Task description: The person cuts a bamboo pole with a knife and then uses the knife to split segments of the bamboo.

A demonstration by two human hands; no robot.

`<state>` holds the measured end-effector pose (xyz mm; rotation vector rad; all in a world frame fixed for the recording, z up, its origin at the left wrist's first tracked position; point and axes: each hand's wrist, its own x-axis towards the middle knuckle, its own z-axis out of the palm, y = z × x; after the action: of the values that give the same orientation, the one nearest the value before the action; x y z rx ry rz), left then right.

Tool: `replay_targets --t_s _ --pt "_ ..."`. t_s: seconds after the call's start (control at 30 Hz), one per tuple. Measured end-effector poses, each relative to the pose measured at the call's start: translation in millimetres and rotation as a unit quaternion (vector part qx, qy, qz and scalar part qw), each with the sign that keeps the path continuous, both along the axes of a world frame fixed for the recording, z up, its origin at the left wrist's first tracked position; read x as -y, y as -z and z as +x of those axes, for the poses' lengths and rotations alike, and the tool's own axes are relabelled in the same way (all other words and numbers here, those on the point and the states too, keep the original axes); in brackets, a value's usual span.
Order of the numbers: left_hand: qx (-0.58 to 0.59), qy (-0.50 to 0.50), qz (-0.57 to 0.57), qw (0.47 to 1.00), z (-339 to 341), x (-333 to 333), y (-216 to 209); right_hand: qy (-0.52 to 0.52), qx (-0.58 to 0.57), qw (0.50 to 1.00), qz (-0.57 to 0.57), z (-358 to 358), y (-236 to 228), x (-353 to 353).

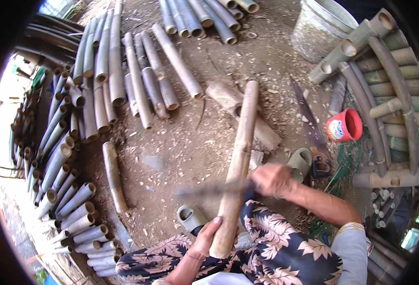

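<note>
Clearly, the pole sits in the left hand, whose fingers are closed around it just above its lower end. The thumb lies along the left side of the pole, while the other fingers pass behind it and are mostly hidden. From there the pole slants up and slightly right, over the log on the ground; whether the two touch, I cannot tell.

The right hand, blurred, is balled just right of the pole's middle, its fingers clenched on the blade. That blade, a dark streak, crosses in front of the pole and hides a short stretch of it.

Below, patterned cloth covers the legs on both sides of the pole. One slipper is left of the pole, another beyond the right hand. Farther right lie the saw and the red tub, with the bucket behind. Bamboo crowds the left side, the far edge and the right; one loose piece lies apart on the left.
</note>
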<state>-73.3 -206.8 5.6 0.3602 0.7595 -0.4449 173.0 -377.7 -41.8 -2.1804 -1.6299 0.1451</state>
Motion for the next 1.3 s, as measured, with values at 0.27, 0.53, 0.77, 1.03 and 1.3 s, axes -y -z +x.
replay_targets --t_s 0.27,0.53,0.77,1.03,1.3 --pt "0.094 0.076 0.103 0.987 -2 -5 -12 0.221 -0.123 0.965 0.075 17 8 -6" --pt "0.131 0.007 0.493 0.860 122 -60 29 0.385 -0.670 0.563 0.294 4 37 22" --pt "-0.028 0.017 0.774 0.633 272 -255 139 0.499 -0.605 0.602 0.150 -27 72 44" --pt "-0.198 0.077 0.824 0.525 329 -252 173 0.540 -0.612 0.564 0.129 -33 71 47" --pt "-0.116 -0.061 0.711 0.691 253 -246 82 0.516 -0.603 0.594 0.131 -43 75 54"
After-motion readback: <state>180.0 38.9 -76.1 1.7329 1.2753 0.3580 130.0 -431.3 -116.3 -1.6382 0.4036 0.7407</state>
